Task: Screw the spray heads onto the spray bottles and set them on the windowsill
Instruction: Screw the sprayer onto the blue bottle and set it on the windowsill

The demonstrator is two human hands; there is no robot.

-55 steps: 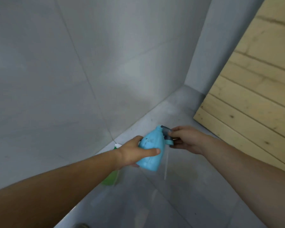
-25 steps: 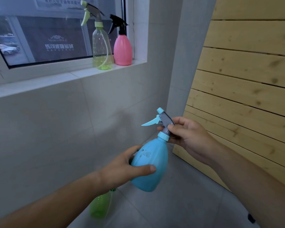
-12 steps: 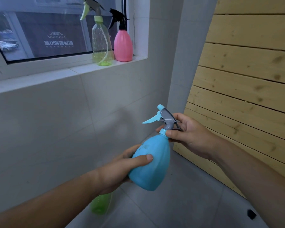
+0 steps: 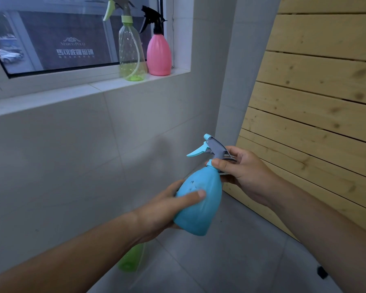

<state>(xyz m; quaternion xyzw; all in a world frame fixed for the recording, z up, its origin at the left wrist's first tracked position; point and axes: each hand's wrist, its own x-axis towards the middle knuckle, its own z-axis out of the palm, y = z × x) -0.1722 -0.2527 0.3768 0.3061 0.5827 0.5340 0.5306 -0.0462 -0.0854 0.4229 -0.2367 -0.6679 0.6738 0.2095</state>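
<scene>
My left hand (image 4: 167, 208) grips the body of a blue spray bottle (image 4: 201, 199), held tilted in front of me. My right hand (image 4: 241, 172) pinches the bottle's neck, just under the grey and blue spray head (image 4: 213, 148) that sits on top, trigger pointing left. On the white windowsill (image 4: 106, 85) at upper left stand a clear green spray bottle (image 4: 131, 51) and a pink spray bottle (image 4: 158, 53), both upright with heads on. A green bottle (image 4: 131, 259) lies on the floor, partly hidden under my left forearm.
A grey tiled wall runs under the sill, and a grey column (image 4: 237, 81) stands in the corner. Wooden planks (image 4: 317, 102) cover the right side. The floor is grey tile, with a small black object (image 4: 322, 272) at lower right.
The view lifted from the floor to the window. The blue bottle came up from a sideways tilt to nearly upright, and my right hand shifted its grip around the spray head's collar.
</scene>
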